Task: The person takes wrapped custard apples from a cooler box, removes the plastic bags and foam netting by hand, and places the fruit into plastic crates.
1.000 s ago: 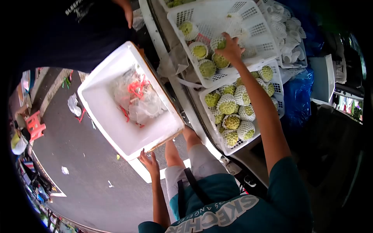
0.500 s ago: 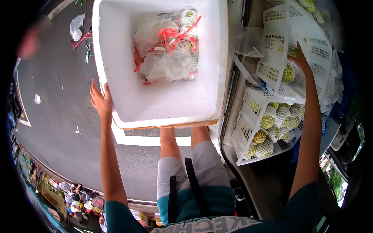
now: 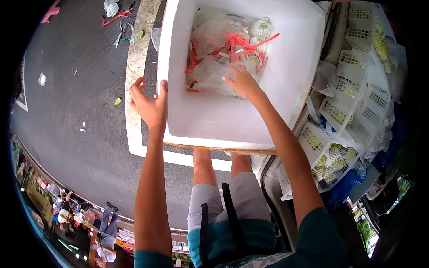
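Note:
A deep white foam box [image 3: 223, 129] stands in front of me. Inside it lie crumpled clear plastic bags [image 3: 210, 76], red plastic ties [image 3: 239, 42] and a few fruits in white foam nets [image 3: 260, 29]. My left hand [image 3: 151, 103] is at the box's left wall, its thumb against the outside near the rim and its fingers apart. Over the bags inside the box, my right hand [image 3: 245, 84] reaches in with thumb and fingers apart. Nothing shows in its grasp, though the fingertips partly overlap the plastic.
At right, stacked white perforated crates [image 3: 344, 85] stand in a vehicle's opening; a lower crate [image 3: 310, 138] holds custard apples [image 3: 333, 163] in foam nets. Asphalt [image 3: 80, 147] with a painted white line [image 3: 136, 62] lies left. People [image 3: 107, 241] and stalls are at lower left.
My right hand has left the upper crate at right and moved left into the foam box. The view has shifted, so the box sits further right. My left hand stays by the box's left wall.

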Available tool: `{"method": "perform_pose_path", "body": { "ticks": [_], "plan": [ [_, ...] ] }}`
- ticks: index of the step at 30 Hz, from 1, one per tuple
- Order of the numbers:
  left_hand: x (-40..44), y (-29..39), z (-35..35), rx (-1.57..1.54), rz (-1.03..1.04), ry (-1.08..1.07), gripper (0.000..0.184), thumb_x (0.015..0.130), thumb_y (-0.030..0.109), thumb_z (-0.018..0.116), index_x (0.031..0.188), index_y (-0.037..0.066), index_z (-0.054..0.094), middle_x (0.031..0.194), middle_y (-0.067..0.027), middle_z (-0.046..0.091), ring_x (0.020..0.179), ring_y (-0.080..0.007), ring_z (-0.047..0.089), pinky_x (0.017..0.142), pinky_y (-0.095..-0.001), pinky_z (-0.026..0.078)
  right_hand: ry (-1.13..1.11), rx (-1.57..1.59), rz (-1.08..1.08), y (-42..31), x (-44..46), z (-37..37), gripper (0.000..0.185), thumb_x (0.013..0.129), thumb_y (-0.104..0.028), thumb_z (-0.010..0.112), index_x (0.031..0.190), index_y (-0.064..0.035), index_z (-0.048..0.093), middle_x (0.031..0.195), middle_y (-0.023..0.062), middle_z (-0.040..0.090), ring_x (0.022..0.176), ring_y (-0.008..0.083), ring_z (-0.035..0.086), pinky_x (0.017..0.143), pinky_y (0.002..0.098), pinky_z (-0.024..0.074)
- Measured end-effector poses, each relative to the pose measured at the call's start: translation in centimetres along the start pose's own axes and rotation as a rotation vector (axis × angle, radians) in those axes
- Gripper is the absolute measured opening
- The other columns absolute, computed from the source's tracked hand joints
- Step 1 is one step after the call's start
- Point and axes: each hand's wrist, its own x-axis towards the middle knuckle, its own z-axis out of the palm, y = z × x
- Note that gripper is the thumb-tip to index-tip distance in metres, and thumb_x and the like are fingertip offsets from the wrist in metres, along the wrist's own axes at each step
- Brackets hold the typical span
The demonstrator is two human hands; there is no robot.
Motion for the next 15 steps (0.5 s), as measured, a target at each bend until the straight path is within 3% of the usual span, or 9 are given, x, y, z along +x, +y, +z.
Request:
{"method": "perform_pose_path", "body": {
  "ticks": [4, 6, 7, 9, 10, 12, 13, 15],
  "plan": [
    [0.1, -0.3, 0.1, 0.006, 0.013, -0.024, 0.049, 0.075, 0.044, 0.058, 0.102, 0.006, 0.045, 0.1, -0.0049, 0.047, 0.093, -0.0184, 0.048, 0.089, -0.0392, 0.027, 0.174, -0.284, 0.071, 2.7, 6.0, 8.5, 0.053, 0.08, -0.047, 0.048, 0.119, -0.0114, 0.044, 0.126, 0.0162, 0.037, 0.1, 0.0398, 0.048, 0.084, 0.0424, 0.0419],
    [0.5, -0.4, 0.0, -0.034, 0.0, -0.018, 0.051, 0.073, 0.045, 0.06, 0.102, 0.006, 0.046, 0.098, -0.0053, 0.047, 0.092, -0.0188, 0.048, 0.088, -0.0384, 0.027, -0.055, -0.173, 0.108, 5.4, 7.3, 13.7, 0.061, 0.079, -0.051, 0.045, 0.129, -0.0162, 0.033, 0.128, 0.0182, 0.034, 0.107, 0.0399, 0.043, 0.085, 0.0522, 0.0377],
    [0.2, -0.1, 0.0, -0.084, -0.01, -0.017, 0.053, 0.07, 0.046, 0.061, 0.102, 0.006, 0.047, 0.095, -0.0057, 0.046, 0.091, -0.0192, 0.048, 0.088, -0.0376, 0.027, -0.068, -0.181, 0.132, 4.4, 6.1, 12.7, 0.061, 0.079, -0.051, 0.045, 0.129, -0.0162, 0.033, 0.128, 0.0182, 0.034, 0.107, 0.0399, 0.043, 0.085, 0.0522, 0.0377],
    [0.2, 0.1, -0.1, -0.12, -0.031, -0.037, 0.052, 0.071, 0.046, 0.061, 0.101, 0.006, 0.047, 0.097, -0.0058, 0.047, 0.09, -0.0191, 0.048, 0.088, -0.038, 0.027, -0.593, 0.657, 0.556, 0.5, 5.1, 8.4, 0.063, 0.08, -0.051, 0.044, 0.13, -0.0152, 0.03, 0.127, 0.018, 0.036, 0.11, 0.0393, 0.042, 0.083, 0.0504, 0.0404],
    [0.2, 0.1, -0.1, -0.115, -0.03, -0.039, 0.051, 0.071, 0.045, 0.062, 0.101, 0.007, 0.047, 0.096, -0.0056, 0.047, 0.09, -0.019, 0.048, 0.087, -0.038, 0.027, -0.589, 0.654, 0.563, 0.9, 5.0, 8.0, 0.063, 0.08, -0.051, 0.044, 0.13, -0.0152, 0.03, 0.127, 0.018, 0.036, 0.11, 0.0393, 0.042, 0.083, 0.0504, 0.0404],
    [0.2, 0.1, 0.0, -0.116, -0.028, -0.034, 0.05, 0.07, 0.044, 0.062, 0.1, 0.007, 0.047, 0.096, -0.0054, 0.047, 0.09, -0.0188, 0.048, 0.087, -0.0379, 0.027, -0.683, 0.316, 0.421, 1.1, 5.4, 7.0, 0.063, 0.08, -0.047, 0.046, 0.13, -0.0137, 0.029, 0.126, 0.0169, 0.037, 0.108, 0.0384, 0.043, 0.08, 0.0464, 0.043],
    [0.2, 0.0, 0.0, -0.11, -0.029, -0.04, 0.048, 0.071, 0.042, 0.062, 0.1, 0.007, 0.047, 0.096, -0.0052, 0.047, 0.089, -0.0186, 0.048, 0.087, -0.0377, 0.027, -0.679, 0.313, 0.42, 1.0, 5.6, 6.8, 0.063, 0.08, -0.047, 0.046, 0.13, -0.0137, 0.029, 0.126, 0.0169, 0.037, 0.108, 0.0384, 0.043, 0.08, 0.0464, 0.043],
    [0.2, -0.1, 0.0, -0.104, -0.033, -0.047, 0.046, 0.071, 0.04, 0.062, 0.099, 0.007, 0.047, 0.096, -0.005, 0.047, 0.089, -0.0185, 0.048, 0.087, -0.0376, 0.027, -0.511, -0.215, 0.276, 0.5, 5.8, 6.7, 0.059, 0.079, -0.044, 0.049, 0.128, -0.015, 0.033, 0.122, 0.013, 0.04, 0.104, 0.0335, 0.045, 0.081, 0.0444, 0.0427]
  ]
}}
